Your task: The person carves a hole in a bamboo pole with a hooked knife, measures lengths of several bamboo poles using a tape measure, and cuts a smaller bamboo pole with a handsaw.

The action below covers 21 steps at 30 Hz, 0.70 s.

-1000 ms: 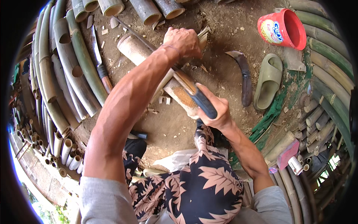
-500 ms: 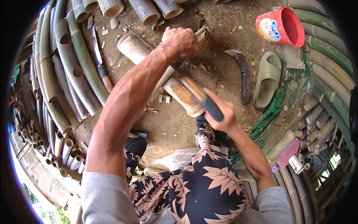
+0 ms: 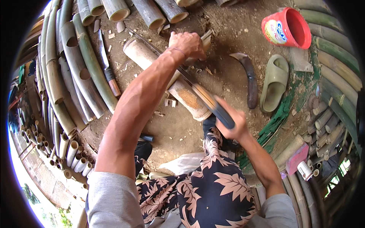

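My right hand [image 3: 234, 122] is closed around the handle [image 3: 216, 105] of a handsaw, wood-toned with a dark end. Its long thin blade [image 3: 152, 46] runs toward the far left, passing under my left wrist. My left hand [image 3: 187, 45] is closed on a piece of split bamboo [image 3: 206, 39], whose frayed end sticks out past the fingers. Beneath lies a thick bamboo section [image 3: 141, 54] on the ground, with sawdust [image 3: 187, 95] on its near part. My left forearm and hand hide the spot where blade and held bamboo meet.
A curved knife [image 3: 249, 78], a green slide sandal [image 3: 274, 83] and a red bucket [image 3: 296, 28] lie to the right. At left, a long knife [image 3: 107, 68] rests beside long bamboo poles [image 3: 89, 57]. Cut bamboo tubes [image 3: 150, 15] line the far side. Wood chips [image 3: 170, 102] dot the dirt.
My right hand and the saw have slid slightly toward me and to the right. My left hand keeps its grip on the split bamboo. The whole view has shifted a little.
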Available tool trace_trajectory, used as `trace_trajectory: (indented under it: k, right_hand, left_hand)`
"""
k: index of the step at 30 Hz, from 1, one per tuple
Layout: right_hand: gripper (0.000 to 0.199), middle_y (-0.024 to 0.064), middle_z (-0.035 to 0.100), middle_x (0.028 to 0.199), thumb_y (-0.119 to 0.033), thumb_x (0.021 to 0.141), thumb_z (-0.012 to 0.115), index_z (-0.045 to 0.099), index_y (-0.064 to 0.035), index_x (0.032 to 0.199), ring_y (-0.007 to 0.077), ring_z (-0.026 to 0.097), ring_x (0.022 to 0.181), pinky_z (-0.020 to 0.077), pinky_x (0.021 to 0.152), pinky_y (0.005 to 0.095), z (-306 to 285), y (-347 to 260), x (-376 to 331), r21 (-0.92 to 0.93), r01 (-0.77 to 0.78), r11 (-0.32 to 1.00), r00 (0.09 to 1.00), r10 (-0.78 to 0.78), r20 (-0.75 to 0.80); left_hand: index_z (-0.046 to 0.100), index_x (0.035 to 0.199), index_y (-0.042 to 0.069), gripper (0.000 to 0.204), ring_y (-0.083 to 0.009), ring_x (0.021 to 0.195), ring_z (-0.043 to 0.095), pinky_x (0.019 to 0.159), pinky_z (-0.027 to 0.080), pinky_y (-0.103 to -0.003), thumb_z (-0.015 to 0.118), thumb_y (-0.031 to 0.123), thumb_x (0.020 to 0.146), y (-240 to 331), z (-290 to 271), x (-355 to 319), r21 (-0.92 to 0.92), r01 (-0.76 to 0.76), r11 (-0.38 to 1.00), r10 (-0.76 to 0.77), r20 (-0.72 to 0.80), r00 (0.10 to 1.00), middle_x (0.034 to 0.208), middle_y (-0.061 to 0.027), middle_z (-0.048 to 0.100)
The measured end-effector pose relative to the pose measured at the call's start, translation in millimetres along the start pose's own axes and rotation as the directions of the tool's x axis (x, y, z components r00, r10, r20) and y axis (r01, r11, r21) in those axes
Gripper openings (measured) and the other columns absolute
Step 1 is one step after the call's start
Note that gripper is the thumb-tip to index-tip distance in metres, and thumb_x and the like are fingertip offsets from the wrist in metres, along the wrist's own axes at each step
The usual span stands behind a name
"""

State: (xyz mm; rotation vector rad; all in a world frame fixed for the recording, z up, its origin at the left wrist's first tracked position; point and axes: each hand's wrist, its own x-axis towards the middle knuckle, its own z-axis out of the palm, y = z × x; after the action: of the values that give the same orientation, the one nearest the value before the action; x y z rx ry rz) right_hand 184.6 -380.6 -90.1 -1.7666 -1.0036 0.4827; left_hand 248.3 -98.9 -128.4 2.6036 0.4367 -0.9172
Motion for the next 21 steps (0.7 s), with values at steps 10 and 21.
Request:
trace_trajectory:
  k: [10,21]
  right_hand:
    - [0.055,0.0184,0.069,0.082,0.0,0.066,0.061,0.059,0.0136,0.12,0.0244,0.068,0.06,0.0519,0.058,0.0313,-65.9,-3.5,-88.2,-0.069,-0.223,0.972,0.974,0.226,0.024]
    - [0.057,0.0219,0.07,0.084,0.001,0.063,0.06,0.06,0.0155,0.118,0.0274,0.07,0.061,0.0536,0.06,0.032,-105.0,-52.2,-83.8,-0.077,-0.085,0.993,0.992,0.092,0.09]
  left_hand:
    - [0.073,0.087,0.013,0.036,-0.014,0.067,0.063,0.069,0.045,-0.037,0.075,0.046,0.074,-38.9,-13.8,16.3,0.049,0.124,0.991,-0.123,-0.016,0.992,0.077,-0.0035,0.068]
    - [0.061,0.103,0.002,0.057,-0.0118,0.057,0.056,0.047,0.051,-0.029,0.063,0.056,0.086,-28.3,13.8,-8.4,0.009,0.008,1.0,-0.008,-0.007,1.0,0.081,-0.0066,0.062]
